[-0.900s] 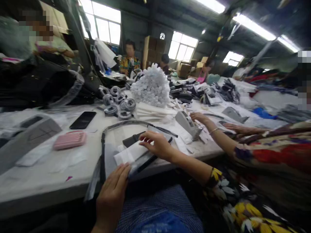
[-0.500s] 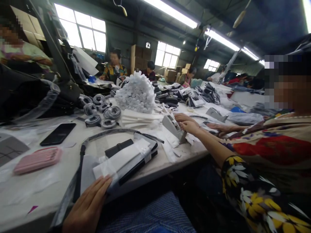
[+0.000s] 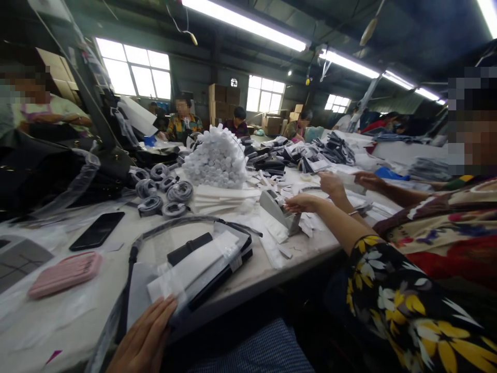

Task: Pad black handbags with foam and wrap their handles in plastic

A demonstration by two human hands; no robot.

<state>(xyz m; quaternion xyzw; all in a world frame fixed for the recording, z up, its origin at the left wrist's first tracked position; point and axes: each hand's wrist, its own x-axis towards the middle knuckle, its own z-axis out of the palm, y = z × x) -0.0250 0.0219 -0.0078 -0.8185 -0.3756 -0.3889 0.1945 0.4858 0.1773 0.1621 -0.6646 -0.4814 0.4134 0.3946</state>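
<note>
My left hand [image 3: 145, 336] lies with fingers stretched out on the near edge of a dark bag [image 3: 212, 282]. White wrapping paper [image 3: 194, 259] and clear plastic cover part of the bag. Its strap [image 3: 174, 223], sleeved in clear plastic, loops behind it on the table. Reaching right in a floral sleeve, my right hand [image 3: 305, 203] is at a grey tape dispenser [image 3: 274, 210], its fingers drawn together near the top. Whatever is between those fingertips is too small to make out. White paper strips [image 3: 272, 233] lie beside the dispenser.
A co-worker's hands [image 3: 334, 186] work just beyond my right arm. Several wrapped strap coils [image 3: 180, 191] and a heap of white rolls [image 3: 215, 160] stand behind the bag. To the left are a phone [image 3: 97, 230], a pink pouch [image 3: 66, 274] and black bags [image 3: 46, 171].
My right hand has shifted slightly at the dispenser, its fingers straighter. The co-worker's hands have lifted and moved back. My left hand stays on the bag; the view has tilted a little.
</note>
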